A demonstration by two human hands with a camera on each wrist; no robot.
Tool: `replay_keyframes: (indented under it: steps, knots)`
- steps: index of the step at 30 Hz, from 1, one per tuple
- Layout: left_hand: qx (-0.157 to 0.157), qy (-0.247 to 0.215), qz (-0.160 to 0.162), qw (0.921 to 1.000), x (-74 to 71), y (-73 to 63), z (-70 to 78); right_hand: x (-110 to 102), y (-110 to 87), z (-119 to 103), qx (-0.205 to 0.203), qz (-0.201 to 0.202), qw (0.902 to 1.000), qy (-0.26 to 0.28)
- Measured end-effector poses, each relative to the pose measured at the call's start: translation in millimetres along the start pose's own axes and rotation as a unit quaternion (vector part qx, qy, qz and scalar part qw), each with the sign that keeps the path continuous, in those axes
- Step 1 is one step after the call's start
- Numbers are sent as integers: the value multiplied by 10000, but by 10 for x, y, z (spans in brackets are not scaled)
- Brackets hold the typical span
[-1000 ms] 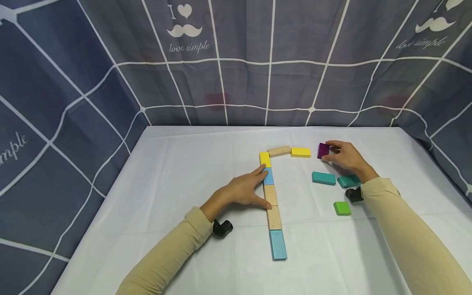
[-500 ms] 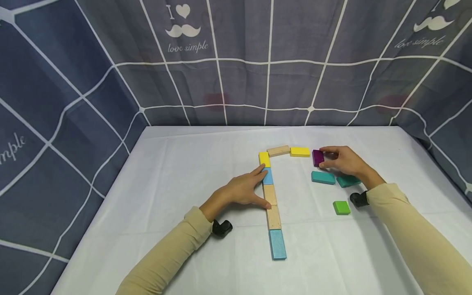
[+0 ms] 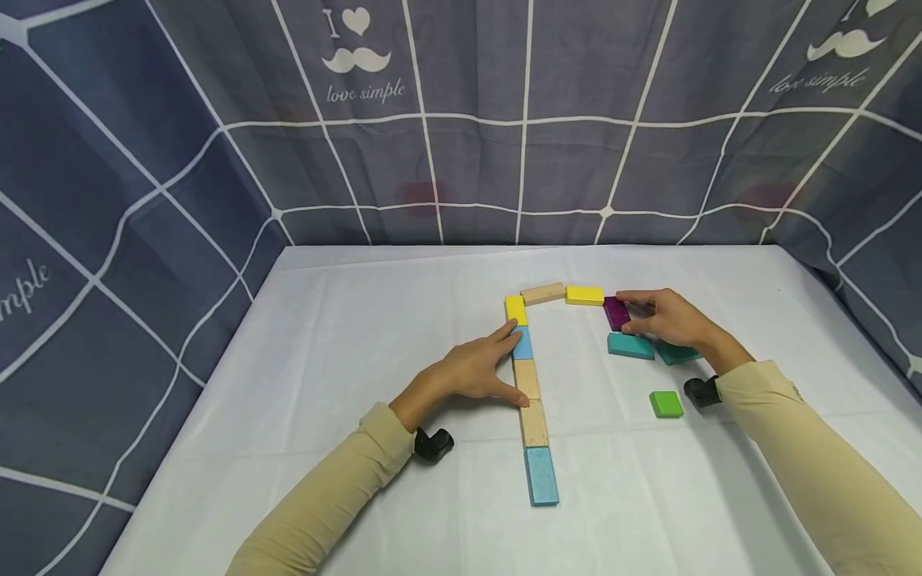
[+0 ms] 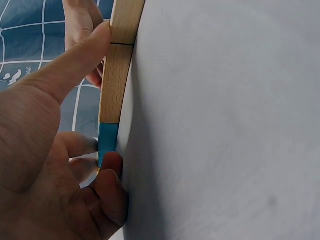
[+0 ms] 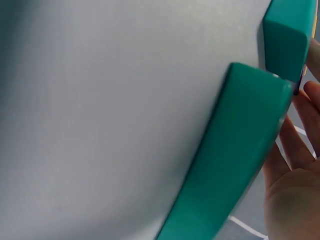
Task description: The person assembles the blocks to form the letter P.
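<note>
My right hand pinches a small purple block between thumb and fingers. The block stands at the right end of a bent row, beside a yellow block. My left hand rests along the row's straight part, fingers and thumb spread. Its fingers touch a light blue block; the thumb is on a plain wooden block, also visible as a wooden block in the left wrist view. Between them lies another wooden block. In the right wrist view, a teal block partly hides the right hand's work.
A larger blue block forms the row's near end. A yellow block and a wooden block make its far corner. Two teal blocks lie below the right hand, with a green block nearer. Patterned curtains surround the white-covered table.
The right hand has brought the purple block left and slightly nearer, up beside the yellow block's end, and the block has turned a little. The left hand has stayed in place.
</note>
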State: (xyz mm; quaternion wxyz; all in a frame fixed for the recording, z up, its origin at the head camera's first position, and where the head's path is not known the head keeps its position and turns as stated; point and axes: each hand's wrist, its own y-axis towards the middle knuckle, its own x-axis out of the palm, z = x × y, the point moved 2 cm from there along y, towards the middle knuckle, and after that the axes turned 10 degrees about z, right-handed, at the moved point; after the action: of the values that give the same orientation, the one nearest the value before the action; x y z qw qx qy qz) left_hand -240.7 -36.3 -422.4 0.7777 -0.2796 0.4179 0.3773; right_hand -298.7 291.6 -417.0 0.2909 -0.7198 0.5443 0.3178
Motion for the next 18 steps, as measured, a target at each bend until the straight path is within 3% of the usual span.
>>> replay_keyframes:
  steps: [10,18]
  knots:
    - [-7,15,-3,10000,12,11,-5,-56,-77,-20,168,183,9997,72]
    - [-11,26,32,10000,16,6,-11,-93,-340,-70,-144,314,9994,17]
